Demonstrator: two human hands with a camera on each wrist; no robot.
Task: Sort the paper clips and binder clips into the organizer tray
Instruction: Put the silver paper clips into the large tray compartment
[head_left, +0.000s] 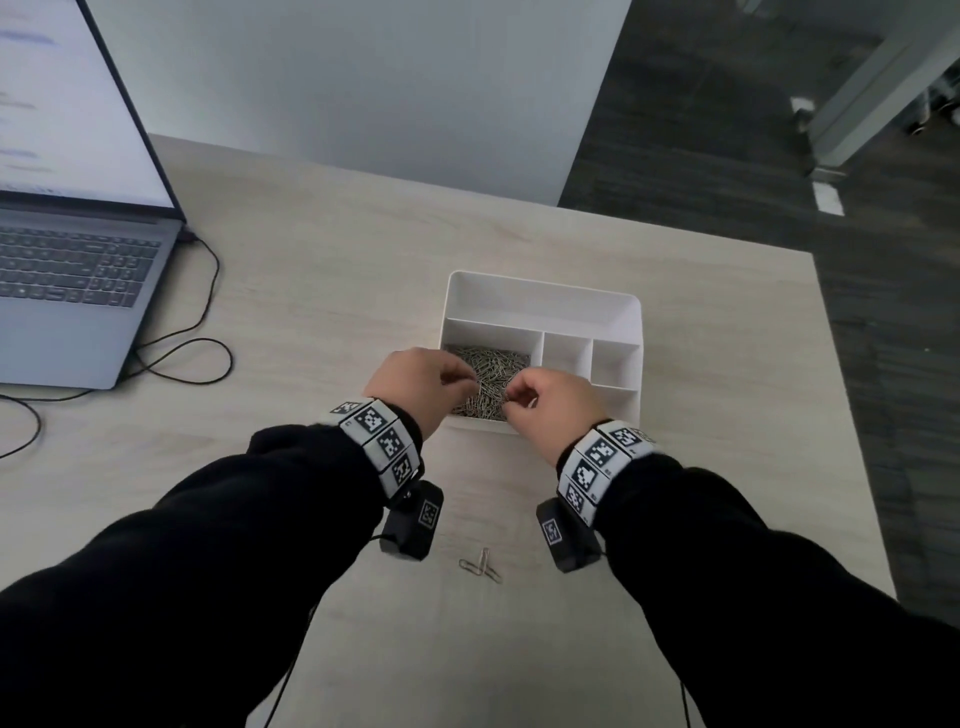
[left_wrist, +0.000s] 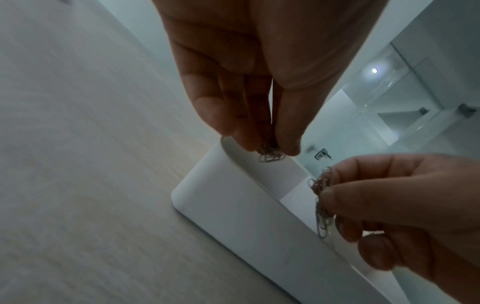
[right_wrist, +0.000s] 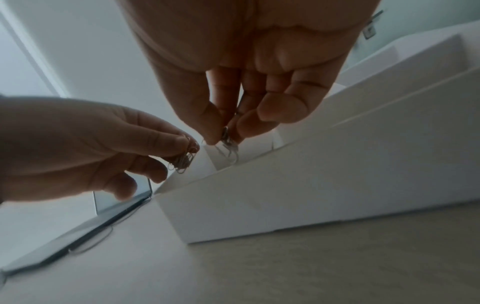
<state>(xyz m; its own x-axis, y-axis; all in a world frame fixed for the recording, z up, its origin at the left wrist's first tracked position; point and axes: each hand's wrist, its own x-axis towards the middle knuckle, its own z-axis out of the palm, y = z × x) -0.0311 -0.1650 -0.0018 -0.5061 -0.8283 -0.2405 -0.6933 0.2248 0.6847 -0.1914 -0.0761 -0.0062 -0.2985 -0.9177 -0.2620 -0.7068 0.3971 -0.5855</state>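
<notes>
Clips (head_left: 488, 382) in tray (head_left: 540, 291); laptop (head_left: 78, 260) far left

A pale wood-grain table (head_left: 322, 291) is carrying everything. At about ten o'clock an open grey laptop (head_left: 78, 270) is sitting on it, and a thin black cable (head_left: 208, 312) is running from its side and looping across the surface towards nine o'clock. At about one o'clock a white organizer tray (head_left: 540, 301) is standing, with a side wall showing in the right wrist view (right_wrist: 311, 195). Near six o'clock a few loose paper clips (head_left: 480, 565) are lying directly on the wood, well apart from the tray.
</notes>
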